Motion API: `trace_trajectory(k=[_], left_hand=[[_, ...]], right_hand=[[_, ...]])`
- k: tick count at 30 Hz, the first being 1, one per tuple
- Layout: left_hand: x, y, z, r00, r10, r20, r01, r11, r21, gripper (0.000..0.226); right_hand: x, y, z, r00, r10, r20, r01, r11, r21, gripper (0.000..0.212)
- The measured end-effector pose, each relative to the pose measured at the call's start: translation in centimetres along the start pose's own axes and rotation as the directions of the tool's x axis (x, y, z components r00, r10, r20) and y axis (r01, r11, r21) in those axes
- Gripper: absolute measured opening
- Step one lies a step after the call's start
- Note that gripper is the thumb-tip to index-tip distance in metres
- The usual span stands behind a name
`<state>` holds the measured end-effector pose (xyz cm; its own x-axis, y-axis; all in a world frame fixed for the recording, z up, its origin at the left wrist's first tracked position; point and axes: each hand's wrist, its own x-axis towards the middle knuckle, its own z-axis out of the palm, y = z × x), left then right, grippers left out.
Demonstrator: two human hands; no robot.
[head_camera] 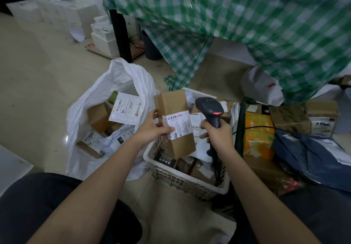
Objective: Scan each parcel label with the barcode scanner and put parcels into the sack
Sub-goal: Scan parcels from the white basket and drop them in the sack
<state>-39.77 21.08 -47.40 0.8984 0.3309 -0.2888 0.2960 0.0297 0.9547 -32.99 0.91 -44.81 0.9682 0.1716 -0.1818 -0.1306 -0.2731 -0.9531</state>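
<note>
The left hand (152, 127) grips a brown cardboard parcel (175, 124) by its left edge, thumb laid across the lower corner of the white shipping label (177, 125) and the remaining fingers curled behind; the parcel is held upright, slightly tilted, label face up toward the camera, evidently so the barcode stays exposed to the reader. The right hand (218, 131) is wrapped around the handle of the dark barcode scanner (209, 108), fingers closed on the grip; whether a finger rests on the trigger cannot be determined. The scanner head sits just beside the parcel's right edge with a red indicator lit, which suggests a scan is under way. The parcel is held above the white plastic basket (187, 184), which contains further parcels awaiting scanning. The white sack (106, 86) stands open just left of the basket, mouth spread, several labelled parcels already inside; its position on the left-hand side appears chosen for a short transfer. More boxes (259, 129) are stacked to the right.
</note>
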Motion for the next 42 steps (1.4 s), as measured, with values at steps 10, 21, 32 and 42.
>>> trace_trajectory(k=[10,21,32,42], left_hand=[[0.6,1.3,1.0,0.996,0.075,-0.038,-0.074,0.996,0.040,0.096],[-0.9,1.6,0.4,0.993,0.111,-0.039,-0.109,0.992,0.064,0.097],[-5.9,2.0,-8.7,0.935,0.178,-0.307,-0.189,0.982,-0.006,0.068],[-5.0,0.3,-19.2,0.813,0.182,-0.553,-0.106,0.980,0.167,0.076]], right_hand=[[-4.3,0.6,-1.8,0.975,0.082,0.207,-0.060,0.992,-0.112,0.028],[-5.2,-0.1,-1.9,0.968,0.064,0.241,-0.043,0.995,-0.093,0.026],[-3.3,-4.1,5.4,0.992,0.005,0.127,-0.017,0.996,0.089,0.021],[4.6,-6.2,18.2,0.996,-0.062,0.062,0.075,0.967,-0.242,0.038]])
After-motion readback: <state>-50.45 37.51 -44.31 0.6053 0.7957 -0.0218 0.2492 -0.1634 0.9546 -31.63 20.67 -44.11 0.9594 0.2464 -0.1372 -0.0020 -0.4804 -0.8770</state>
